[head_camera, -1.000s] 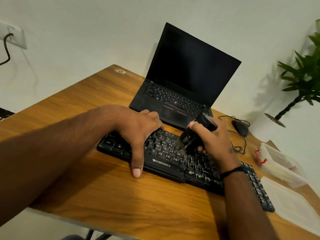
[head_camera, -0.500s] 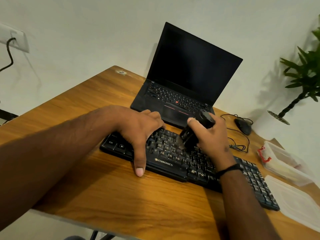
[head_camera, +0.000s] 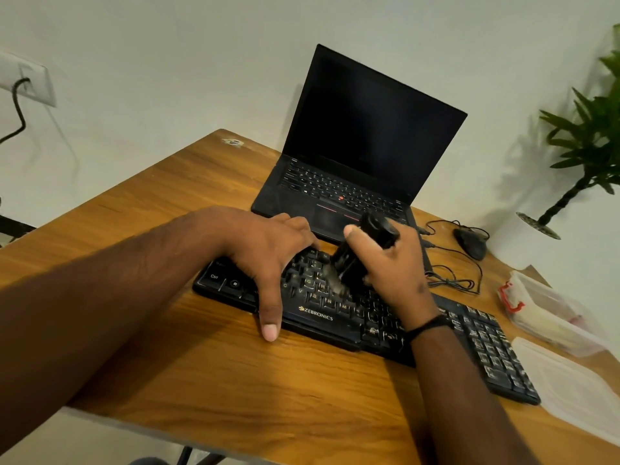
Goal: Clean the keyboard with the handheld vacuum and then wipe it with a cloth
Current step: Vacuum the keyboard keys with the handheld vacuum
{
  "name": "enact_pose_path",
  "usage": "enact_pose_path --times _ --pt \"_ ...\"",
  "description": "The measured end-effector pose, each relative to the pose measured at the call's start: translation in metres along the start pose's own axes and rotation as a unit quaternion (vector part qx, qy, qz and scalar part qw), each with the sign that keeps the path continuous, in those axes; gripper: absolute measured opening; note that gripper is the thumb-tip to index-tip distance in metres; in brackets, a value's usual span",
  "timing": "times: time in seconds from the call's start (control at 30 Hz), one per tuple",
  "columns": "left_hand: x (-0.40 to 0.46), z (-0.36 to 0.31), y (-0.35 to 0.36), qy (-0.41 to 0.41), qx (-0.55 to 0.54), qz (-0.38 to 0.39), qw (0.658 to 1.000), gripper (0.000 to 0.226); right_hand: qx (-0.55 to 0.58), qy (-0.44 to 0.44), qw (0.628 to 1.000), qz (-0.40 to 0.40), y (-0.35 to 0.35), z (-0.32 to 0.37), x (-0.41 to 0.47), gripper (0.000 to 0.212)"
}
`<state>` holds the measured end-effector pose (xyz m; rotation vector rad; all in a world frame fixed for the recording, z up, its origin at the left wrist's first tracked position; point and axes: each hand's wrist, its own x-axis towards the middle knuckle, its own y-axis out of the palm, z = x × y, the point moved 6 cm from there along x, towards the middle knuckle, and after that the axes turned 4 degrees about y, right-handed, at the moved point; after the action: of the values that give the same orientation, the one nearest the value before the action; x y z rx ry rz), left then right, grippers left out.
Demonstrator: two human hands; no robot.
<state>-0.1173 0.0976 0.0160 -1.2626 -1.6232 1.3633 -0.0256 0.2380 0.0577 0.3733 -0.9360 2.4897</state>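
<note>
Vacuum [head_camera: 360, 255] within right fingers [head_camera: 352, 237]

This looks like a home office: a wooden desk [head_camera: 188, 209] by a wall, with a laptop [head_camera: 355, 156], a mouse [head_camera: 469, 244] and a potted plant [head_camera: 583, 156] on the right.

Black plastic keyboard [head_camera: 352, 317] with pale lettering; black cylindrical handheld vacuum [head_camera: 364, 253]; streaked honey-brown wooden table [head_camera: 235, 380]; black open laptop [head_camera: 352, 156].

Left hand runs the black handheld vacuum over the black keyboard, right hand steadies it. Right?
Hands swapped. In the head view the right hand grips the black handheld vacuum on the black keyboard; the left hand steadies the keyboard.
</note>
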Motion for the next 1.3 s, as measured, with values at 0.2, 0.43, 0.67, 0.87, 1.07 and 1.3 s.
enact_pose_path --times 0.2,0.43,0.67,0.87,1.07,1.3 --pt "-0.001 0.001 0.0 -0.006 -0.004 0.0 1.0 0.12 0.022 -0.005 0.999 0.033 -0.002 0.0 -0.004 0.034" --pt "-0.001 -0.002 -0.002 0.001 -0.001 -0.007 1.0 0.114 0.004 0.001 1.0 0.017 -0.004 -0.001 0.001 0.031" --pt "-0.005 -0.003 -0.005 -0.009 -0.071 0.081 0.994 0.138 -0.04 0.011 0.999 -0.026 -0.013 -0.008 0.006 0.028" --pt "-0.005 -0.004 -0.004 -0.012 -0.068 0.082 0.994 0.138 -0.031 -0.028 0.999 0.008 0.002 0.0 0.002 0.035" --pt "-0.005 -0.004 -0.004 -0.008 -0.069 0.083 0.994 0.141 0.0 -0.025 0.999 0.031 -0.002 0.002 -0.002 0.034" --pt "-0.006 -0.003 -0.004 -0.01 -0.065 0.082 0.994 0.141 -0.013 -0.005 1.0 -0.011 -0.007 -0.004 0.004 0.038"
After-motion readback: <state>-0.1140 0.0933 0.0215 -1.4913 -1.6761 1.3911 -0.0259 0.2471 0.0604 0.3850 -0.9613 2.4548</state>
